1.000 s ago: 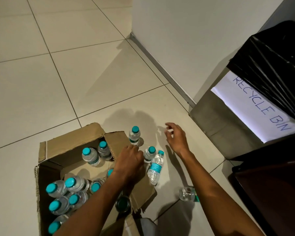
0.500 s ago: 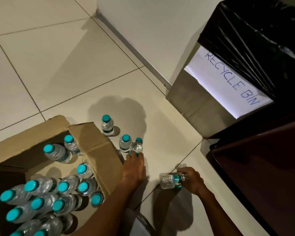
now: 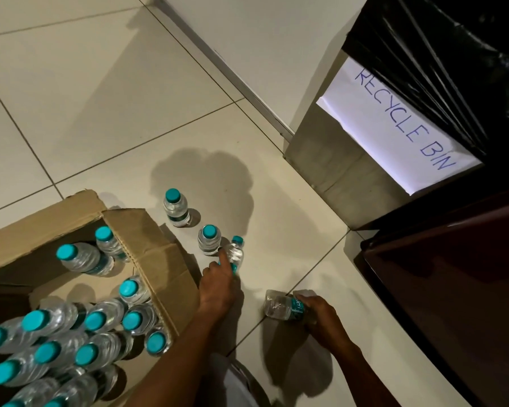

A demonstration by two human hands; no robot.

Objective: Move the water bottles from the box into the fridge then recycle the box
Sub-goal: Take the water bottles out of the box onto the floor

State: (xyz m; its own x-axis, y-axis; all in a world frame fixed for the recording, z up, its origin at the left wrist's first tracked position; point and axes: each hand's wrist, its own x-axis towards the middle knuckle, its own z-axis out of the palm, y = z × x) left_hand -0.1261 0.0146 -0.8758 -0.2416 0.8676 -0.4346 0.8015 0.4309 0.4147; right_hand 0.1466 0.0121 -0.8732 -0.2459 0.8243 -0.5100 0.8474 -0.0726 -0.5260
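Head: both hands on bottles

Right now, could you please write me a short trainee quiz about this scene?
1. True or false: the right hand grips a clear plastic water bottle lying on the pale tiled floor.
2. How many teal-capped bottles stand upright on the floor outside the brown cardboard box?
3. What does the white paper sign read?
A. RECYCLE BIN
B. GLASS ONLY

Key: 1 true; 2 two; 3 A.
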